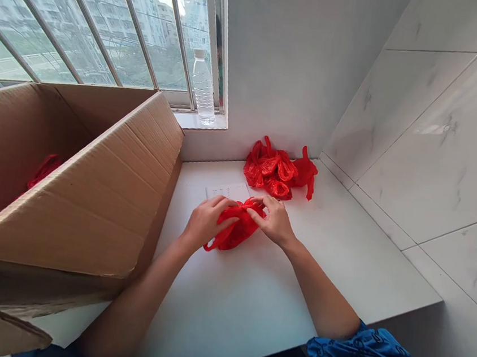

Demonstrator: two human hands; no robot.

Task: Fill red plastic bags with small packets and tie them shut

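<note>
The worktop (225,308) extends beneath both hands and carries the work. To the left of the left hand (206,220), a large cardboard box (78,201) stands with its top uncovered; red material (45,171) shows inside it. Beyond the right hand (275,221), near the wall, lies a pile of red bundles (271,168) with loops and loose ends upward, apart from the fingers. Beyond the left hand and well apart from it, a clear bottle (204,92) stands upright on the window ledge.

The workpiece, a red bag (237,232) of thin, crumpled film, is located between the two hands, low over the worktop. The left hand grasps its left upper part, thumb on the near side; the right hand pinches the gathered top edge between thumb and fingers. A loop of the film hangs below the left hand. Just beyond the left fingertips, a white sheet (228,191) lies flat, partly covered.

Step in hand: apparently, two-handed manipulation of the gathered top. The fingers obscure the film here, so whether it is being knotted or loosened cannot be confirmed. The next move calls for a secure pinch on both sides and light tension, as thin film may slip or tear.
</note>
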